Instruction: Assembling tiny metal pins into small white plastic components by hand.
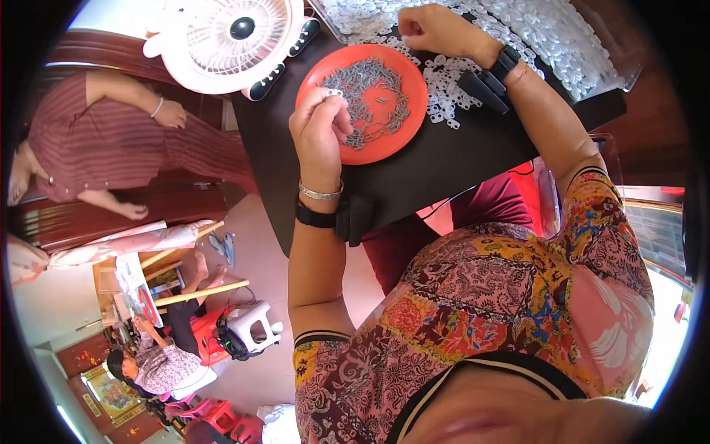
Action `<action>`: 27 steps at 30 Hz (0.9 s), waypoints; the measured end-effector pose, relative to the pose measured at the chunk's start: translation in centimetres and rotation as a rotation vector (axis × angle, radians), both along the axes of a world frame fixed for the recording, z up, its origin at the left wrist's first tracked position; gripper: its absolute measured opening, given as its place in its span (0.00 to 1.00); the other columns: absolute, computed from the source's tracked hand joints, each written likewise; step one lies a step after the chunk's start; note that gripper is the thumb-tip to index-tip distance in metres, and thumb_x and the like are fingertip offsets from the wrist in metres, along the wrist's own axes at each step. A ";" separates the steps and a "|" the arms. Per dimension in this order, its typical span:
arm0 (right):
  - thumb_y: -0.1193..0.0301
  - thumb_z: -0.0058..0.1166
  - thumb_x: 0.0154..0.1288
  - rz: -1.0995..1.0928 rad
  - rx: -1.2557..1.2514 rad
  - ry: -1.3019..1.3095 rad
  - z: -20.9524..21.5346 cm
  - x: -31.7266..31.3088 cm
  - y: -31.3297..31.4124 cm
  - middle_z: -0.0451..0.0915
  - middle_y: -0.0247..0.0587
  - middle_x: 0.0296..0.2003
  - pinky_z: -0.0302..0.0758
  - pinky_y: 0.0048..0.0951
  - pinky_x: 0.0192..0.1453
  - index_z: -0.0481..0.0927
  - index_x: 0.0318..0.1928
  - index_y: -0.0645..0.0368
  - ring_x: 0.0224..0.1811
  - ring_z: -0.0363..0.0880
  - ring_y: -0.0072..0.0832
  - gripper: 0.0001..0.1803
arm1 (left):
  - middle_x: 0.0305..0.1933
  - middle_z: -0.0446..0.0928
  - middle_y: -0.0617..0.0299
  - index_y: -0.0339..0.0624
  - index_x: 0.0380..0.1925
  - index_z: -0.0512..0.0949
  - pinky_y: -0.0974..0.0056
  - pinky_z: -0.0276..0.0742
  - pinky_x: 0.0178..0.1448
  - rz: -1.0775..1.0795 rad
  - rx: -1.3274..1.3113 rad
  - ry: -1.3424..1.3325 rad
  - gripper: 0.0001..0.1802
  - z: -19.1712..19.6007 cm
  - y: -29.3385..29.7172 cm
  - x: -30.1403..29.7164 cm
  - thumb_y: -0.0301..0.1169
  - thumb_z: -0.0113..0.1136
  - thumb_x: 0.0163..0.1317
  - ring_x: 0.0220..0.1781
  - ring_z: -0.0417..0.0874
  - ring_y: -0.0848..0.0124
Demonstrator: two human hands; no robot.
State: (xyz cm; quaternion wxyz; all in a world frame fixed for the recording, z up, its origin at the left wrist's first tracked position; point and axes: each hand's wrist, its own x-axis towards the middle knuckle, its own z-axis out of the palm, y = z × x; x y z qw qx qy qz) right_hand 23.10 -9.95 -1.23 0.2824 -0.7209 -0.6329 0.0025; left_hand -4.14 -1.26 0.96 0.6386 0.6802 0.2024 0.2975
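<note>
Over the left side of a round red plate [411,122], my left hand [318,133] pinches a small white plastic piece with holes [334,92] between thumb and fingertips. Many small grey screws [362,74] lie scattered in the plate, mostly in a ring. My right hand [438,31] is curled closed beyond the plate's far right rim, above loose white plastic pieces [446,89]. Whatever its fingers may hold is hidden from this view. Both of my wrists wear black straps with a dark block.
A white fan [229,37] with shoe-shaped feet stands at the table's far left. A clear bin [562,52] heaped with white pieces sits at the far right. One person in striped clothes [118,140] is by the dark table [399,189]; another [166,366] sits further left.
</note>
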 end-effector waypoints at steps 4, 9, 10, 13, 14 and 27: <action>0.67 0.61 0.60 0.091 0.131 0.529 1.7 -3.4 0.4 0.81 0.37 0.29 0.74 0.27 0.33 0.79 0.39 0.63 0.28 0.77 0.24 0.12 | 0.22 0.72 0.63 0.37 0.26 0.73 0.75 0.63 0.24 0.020 -0.013 0.010 0.10 0.0 -0.1 -0.1 0.28 0.46 0.64 0.20 0.70 0.78; 0.76 0.53 0.65 0.434 0.016 0.907 2.5 -7.4 -0.1 0.78 0.27 0.35 0.71 0.16 0.39 0.77 0.46 0.61 0.36 0.73 0.12 0.09 | 0.22 0.72 0.65 0.38 0.26 0.73 0.75 0.62 0.24 -0.003 -0.002 0.032 0.10 -0.1 -0.4 0.0 0.29 0.47 0.64 0.20 0.70 0.78; 0.76 0.53 0.65 0.445 0.006 0.908 2.3 -7.7 -0.2 0.78 0.28 0.34 0.71 0.16 0.38 0.77 0.45 0.61 0.34 0.73 0.12 0.09 | 0.22 0.72 0.65 0.38 0.26 0.73 0.75 0.62 0.24 -0.005 -0.008 0.037 0.10 -0.1 -0.4 0.1 0.29 0.47 0.64 0.20 0.70 0.78; 0.76 0.54 0.64 0.481 -0.034 0.940 1.8 -8.6 -0.1 0.77 0.28 0.32 0.70 0.16 0.35 0.77 0.44 0.62 0.30 0.71 0.11 0.08 | 0.19 0.71 0.66 0.37 0.26 0.74 0.75 0.60 0.23 -0.005 -0.029 -0.001 0.09 -0.2 -0.5 0.4 0.27 0.49 0.62 0.19 0.68 0.80; 0.76 0.54 0.64 0.486 -0.053 0.987 1.7 -8.9 -0.1 0.77 0.28 0.31 0.70 0.16 0.35 0.77 0.44 0.61 0.30 0.71 0.11 0.08 | 0.19 0.71 0.66 0.37 0.26 0.74 0.75 0.60 0.23 -0.007 -0.034 0.005 0.09 -0.2 -0.6 0.4 0.27 0.49 0.62 0.19 0.68 0.80; 0.71 0.56 0.65 0.443 -0.045 1.258 1.6 -8.5 -0.2 0.79 0.27 0.33 0.74 0.12 0.38 0.79 0.45 0.59 0.34 0.75 0.10 0.10 | 0.21 0.73 0.63 0.38 0.29 0.74 0.75 0.61 0.25 0.018 -0.008 0.010 0.09 -0.1 -0.8 0.1 0.30 0.48 0.63 0.20 0.71 0.77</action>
